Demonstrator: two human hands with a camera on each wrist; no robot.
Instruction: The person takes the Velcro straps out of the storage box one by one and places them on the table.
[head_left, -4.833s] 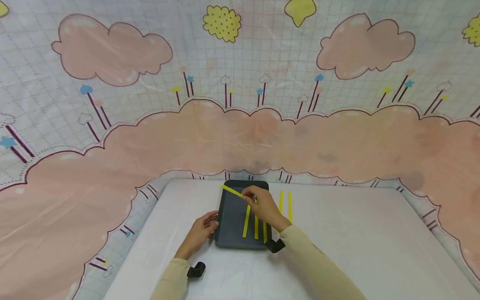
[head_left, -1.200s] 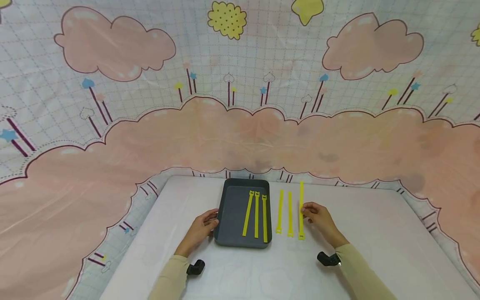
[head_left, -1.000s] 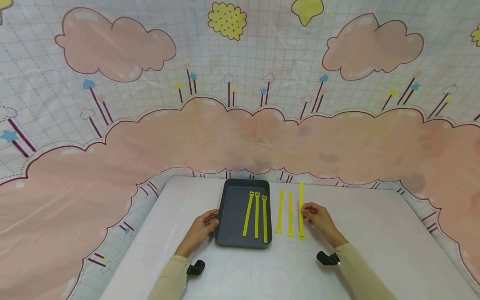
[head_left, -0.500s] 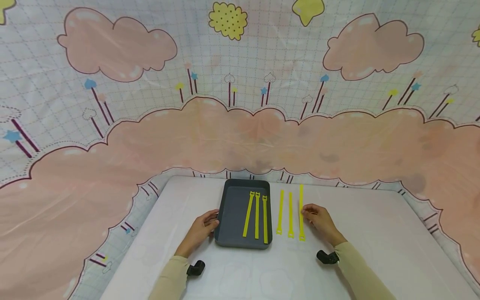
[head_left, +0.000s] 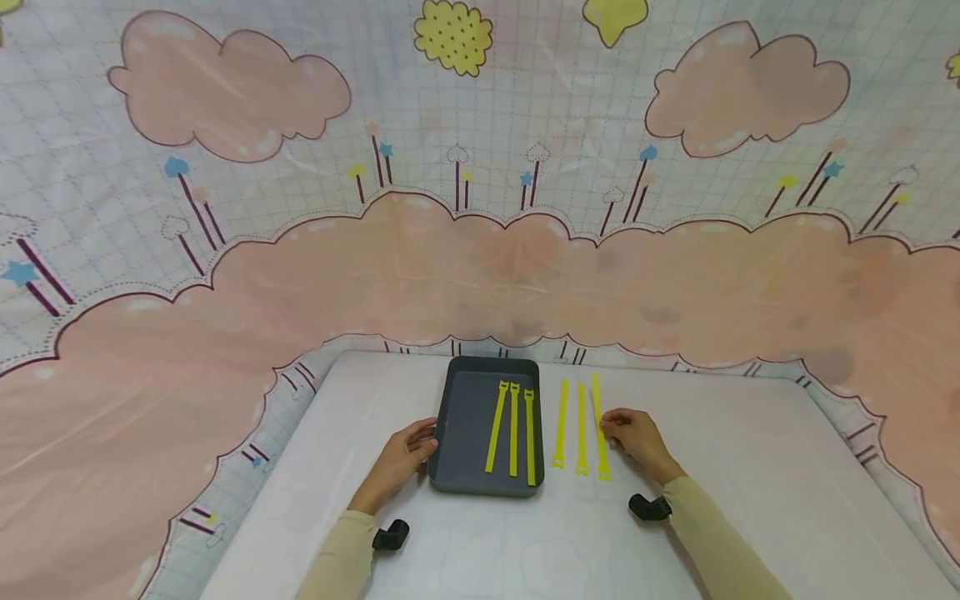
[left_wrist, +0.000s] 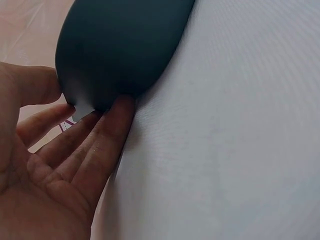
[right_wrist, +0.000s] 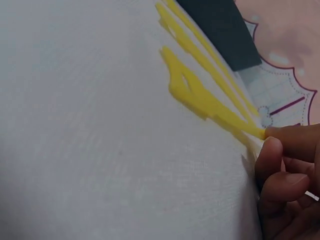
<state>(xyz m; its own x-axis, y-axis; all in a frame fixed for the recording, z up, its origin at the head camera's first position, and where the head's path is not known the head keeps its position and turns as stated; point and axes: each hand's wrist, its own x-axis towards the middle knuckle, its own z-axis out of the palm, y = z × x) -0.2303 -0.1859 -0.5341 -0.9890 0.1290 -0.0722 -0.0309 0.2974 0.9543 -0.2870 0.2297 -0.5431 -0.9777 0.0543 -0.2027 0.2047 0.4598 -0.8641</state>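
My right hand (head_left: 636, 437) pinches a yellow hook-and-loop cable tie (head_left: 601, 454) near its middle, between thumb and index finger. Its slotted head end points toward me, and in the right wrist view the cable tie (right_wrist: 192, 100) slants up to the fingertips. Just left of it, two similar yellow cable ties (head_left: 581, 425) lie side by side on the white table. A dark grey tray (head_left: 461, 475) stands beyond them, holding three more ties (head_left: 513, 442) with their slotted heads pointing away. My left hand (head_left: 401, 458) rests its thumb and fingertips against the tray's left side (left_wrist: 120, 45), fingers fairly straight.
The white table (head_left: 735, 467) extends on both sides of the tray and toward me. Behind it hangs a cloth printed with clouds (head_left: 525, 283). A small black device is strapped on each wrist, the right device (head_left: 649, 507) close above the table.
Earlier, the right hand held a cable tie slanted over the tray; afterwards it moved right, above the table. In the last half second that tie's far end has swung left. The left hand stays put.
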